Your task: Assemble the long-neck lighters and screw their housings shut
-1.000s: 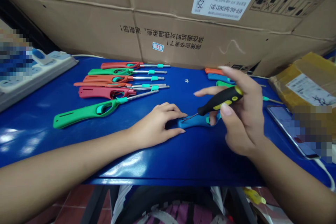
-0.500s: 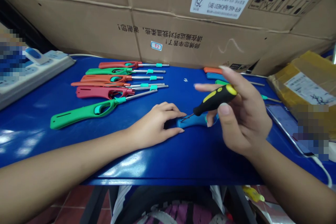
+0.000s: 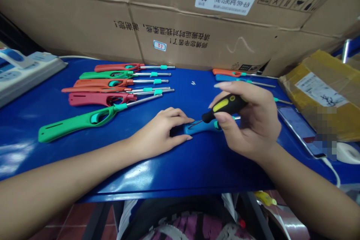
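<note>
My right hand (image 3: 250, 120) grips a black and yellow screwdriver (image 3: 225, 107), its thin tip pointing down-left onto the handle of a blue long-nosed lighter (image 3: 199, 126) lying on the blue table (image 3: 197, 161). My left hand (image 3: 161, 133) rests on the table with thumb and fingers pinching the left end of that blue lighter. A row of several red, orange and green lighters (image 3: 112, 90) lies to the left, the nearest a long green one (image 3: 81, 120).
Big cardboard boxes (image 3: 180, 18) wall off the back of the table. A white power strip (image 3: 25, 73) sits at far left. More lighters (image 3: 239, 75), a phone (image 3: 298, 127) and a yellow parcel (image 3: 323, 93) lie at right. The table's front edge is near.
The view has shifted slightly left. My right hand has lowered the screwdriver and closed its fingers tighter round the handle. The left hand stays on the blue lighter.
</note>
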`<act>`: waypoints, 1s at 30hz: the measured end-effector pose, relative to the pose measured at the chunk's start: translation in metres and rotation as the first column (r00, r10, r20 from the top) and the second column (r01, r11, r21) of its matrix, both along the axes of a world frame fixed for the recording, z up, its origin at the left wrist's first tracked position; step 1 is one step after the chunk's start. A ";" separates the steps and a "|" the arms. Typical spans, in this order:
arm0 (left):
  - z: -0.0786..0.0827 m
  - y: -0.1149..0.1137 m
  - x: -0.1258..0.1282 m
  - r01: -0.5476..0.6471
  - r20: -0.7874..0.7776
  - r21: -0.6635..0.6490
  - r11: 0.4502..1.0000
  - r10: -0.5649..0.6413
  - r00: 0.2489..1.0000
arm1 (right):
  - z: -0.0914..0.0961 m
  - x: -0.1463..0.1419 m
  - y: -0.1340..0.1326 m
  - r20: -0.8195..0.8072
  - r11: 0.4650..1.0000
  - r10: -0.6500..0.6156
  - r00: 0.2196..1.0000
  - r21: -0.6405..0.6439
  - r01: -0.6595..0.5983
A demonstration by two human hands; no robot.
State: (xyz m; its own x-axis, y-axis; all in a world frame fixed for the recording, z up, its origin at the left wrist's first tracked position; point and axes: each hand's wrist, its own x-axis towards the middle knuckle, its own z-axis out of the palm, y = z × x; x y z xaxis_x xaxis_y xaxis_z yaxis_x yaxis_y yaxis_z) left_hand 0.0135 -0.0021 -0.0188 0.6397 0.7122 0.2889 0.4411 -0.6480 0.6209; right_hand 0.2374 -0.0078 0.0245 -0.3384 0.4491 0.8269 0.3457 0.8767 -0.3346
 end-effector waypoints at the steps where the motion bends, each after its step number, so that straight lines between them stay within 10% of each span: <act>1: 0.000 0.000 0.000 0.001 0.000 0.002 1.000 -0.001 1.000 | 0.000 0.001 0.001 0.010 0.998 -0.035 0.999 0.051 0.035; 8: 0.000 0.000 -0.001 0.004 -0.004 0.004 1.000 -0.004 1.000 | -0.003 0.001 -0.001 -0.040 0.952 0.059 0.997 -0.298 -0.068; 16: -0.001 0.001 0.000 -0.002 0.015 -0.004 1.000 0.002 1.000 | 0.005 0.006 0.002 0.058 0.994 -0.073 0.996 -0.079 0.077; 21: 0.000 0.000 0.000 0.001 -0.003 -0.017 1.000 -0.001 1.000 | -0.002 0.005 -0.001 0.021 0.954 0.076 0.997 -0.292 -0.066; 30: 0.002 0.000 0.000 -0.001 -0.020 -0.044 0.999 0.001 1.000 | 0.002 0.005 0.001 0.067 0.995 -0.079 0.995 0.072 0.074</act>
